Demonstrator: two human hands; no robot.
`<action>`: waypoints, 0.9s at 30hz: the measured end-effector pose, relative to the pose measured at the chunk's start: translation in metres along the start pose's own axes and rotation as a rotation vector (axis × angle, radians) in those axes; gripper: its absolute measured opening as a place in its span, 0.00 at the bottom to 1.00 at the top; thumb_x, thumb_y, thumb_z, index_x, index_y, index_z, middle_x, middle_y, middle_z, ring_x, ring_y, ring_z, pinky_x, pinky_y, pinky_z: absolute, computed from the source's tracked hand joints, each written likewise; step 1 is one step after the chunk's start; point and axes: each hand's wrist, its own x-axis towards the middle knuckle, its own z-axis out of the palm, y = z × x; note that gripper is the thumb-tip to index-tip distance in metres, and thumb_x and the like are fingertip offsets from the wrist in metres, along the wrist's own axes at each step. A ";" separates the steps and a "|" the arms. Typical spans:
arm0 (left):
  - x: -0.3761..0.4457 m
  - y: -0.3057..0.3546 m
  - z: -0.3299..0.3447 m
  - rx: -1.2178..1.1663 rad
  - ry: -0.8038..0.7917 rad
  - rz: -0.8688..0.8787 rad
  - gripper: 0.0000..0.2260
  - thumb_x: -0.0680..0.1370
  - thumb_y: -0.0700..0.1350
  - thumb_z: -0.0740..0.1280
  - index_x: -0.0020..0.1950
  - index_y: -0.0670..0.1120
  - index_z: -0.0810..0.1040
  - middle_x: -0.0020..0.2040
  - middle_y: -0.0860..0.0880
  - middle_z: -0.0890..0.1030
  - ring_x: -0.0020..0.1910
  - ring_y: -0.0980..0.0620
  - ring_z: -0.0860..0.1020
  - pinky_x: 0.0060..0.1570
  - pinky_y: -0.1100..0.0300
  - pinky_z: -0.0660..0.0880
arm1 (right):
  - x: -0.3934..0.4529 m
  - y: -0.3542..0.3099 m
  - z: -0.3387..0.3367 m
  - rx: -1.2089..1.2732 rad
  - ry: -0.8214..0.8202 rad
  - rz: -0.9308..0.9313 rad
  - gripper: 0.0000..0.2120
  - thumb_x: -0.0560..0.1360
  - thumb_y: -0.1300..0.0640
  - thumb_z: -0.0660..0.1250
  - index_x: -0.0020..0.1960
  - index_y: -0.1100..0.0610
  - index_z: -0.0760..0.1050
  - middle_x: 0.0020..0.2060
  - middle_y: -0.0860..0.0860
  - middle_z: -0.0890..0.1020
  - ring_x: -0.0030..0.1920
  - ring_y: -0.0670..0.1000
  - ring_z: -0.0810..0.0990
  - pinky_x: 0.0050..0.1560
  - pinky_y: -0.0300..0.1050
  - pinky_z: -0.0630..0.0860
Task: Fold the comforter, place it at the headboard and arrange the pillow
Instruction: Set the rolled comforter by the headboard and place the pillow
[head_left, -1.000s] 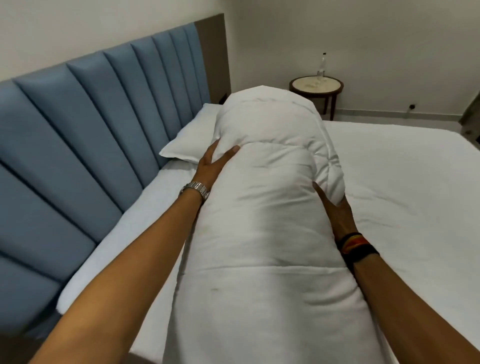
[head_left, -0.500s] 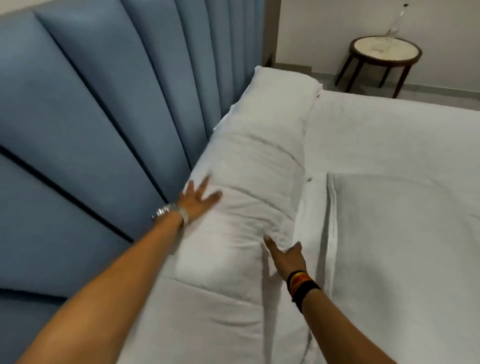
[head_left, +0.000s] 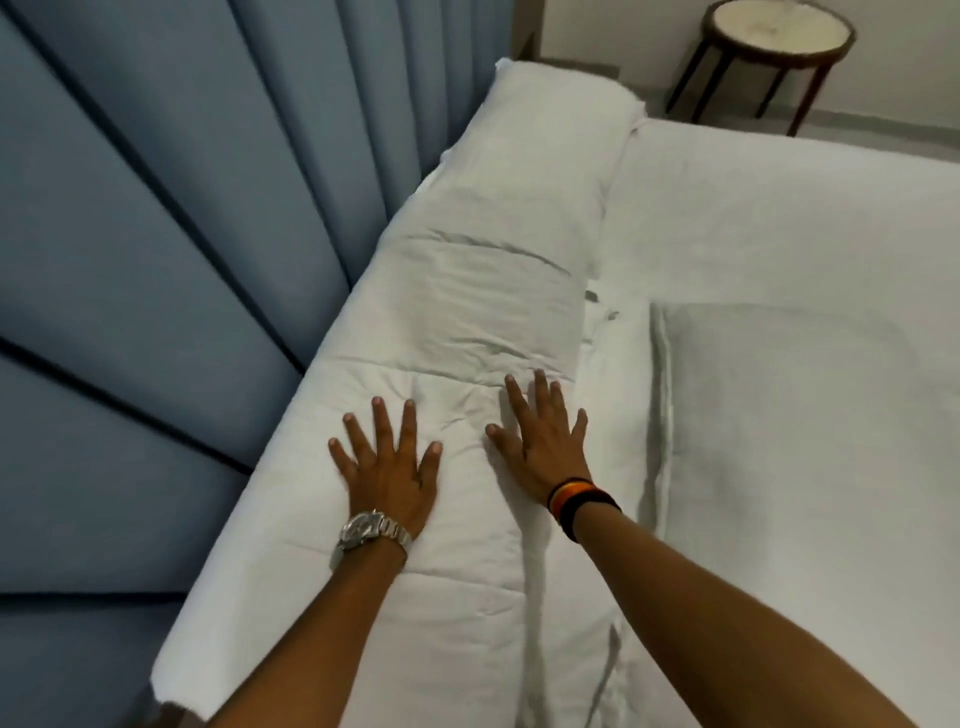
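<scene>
The folded white comforter (head_left: 467, 312) lies as a long strip on the bed against the blue padded headboard (head_left: 156, 234). My left hand (head_left: 387, 467), with a metal watch at the wrist, rests flat on it with fingers spread. My right hand (head_left: 543, 431), with dark bands at the wrist, lies flat beside it, also spread. A white pillow (head_left: 810, 441) lies flat on the mattress to the right of the comforter. At the comforter's far end sits a rounded white bulk (head_left: 561, 109); whether it is a second pillow I cannot tell.
The white bed sheet (head_left: 779, 218) stretches to the right. A round dark-legged side table (head_left: 776, 36) stands on the floor beyond the bed's far corner, by the wall.
The comforter went from held up in both hands to lying along the headboard. Both hands now lie flat on top, side by side, closer together than half a second ago.
</scene>
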 end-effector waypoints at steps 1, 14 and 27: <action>-0.008 0.013 -0.004 -0.036 -0.010 0.016 0.33 0.82 0.68 0.42 0.85 0.57 0.51 0.86 0.46 0.48 0.83 0.35 0.45 0.77 0.32 0.42 | -0.017 0.014 -0.012 0.043 0.067 0.018 0.35 0.83 0.31 0.52 0.86 0.39 0.45 0.86 0.49 0.41 0.85 0.54 0.39 0.81 0.70 0.40; -0.122 0.313 0.057 -0.792 -0.720 -0.300 0.41 0.75 0.77 0.57 0.84 0.62 0.52 0.83 0.48 0.61 0.80 0.42 0.64 0.78 0.45 0.61 | -0.271 0.369 -0.166 0.516 0.312 1.002 0.60 0.63 0.18 0.65 0.86 0.42 0.49 0.86 0.56 0.51 0.85 0.60 0.50 0.82 0.66 0.50; -0.122 0.413 -0.099 -1.016 -0.128 -0.168 0.38 0.69 0.71 0.73 0.75 0.55 0.75 0.70 0.56 0.79 0.69 0.53 0.77 0.67 0.60 0.74 | -0.271 0.299 -0.243 1.242 0.636 0.468 0.33 0.77 0.41 0.74 0.79 0.48 0.71 0.69 0.43 0.79 0.69 0.48 0.77 0.68 0.40 0.69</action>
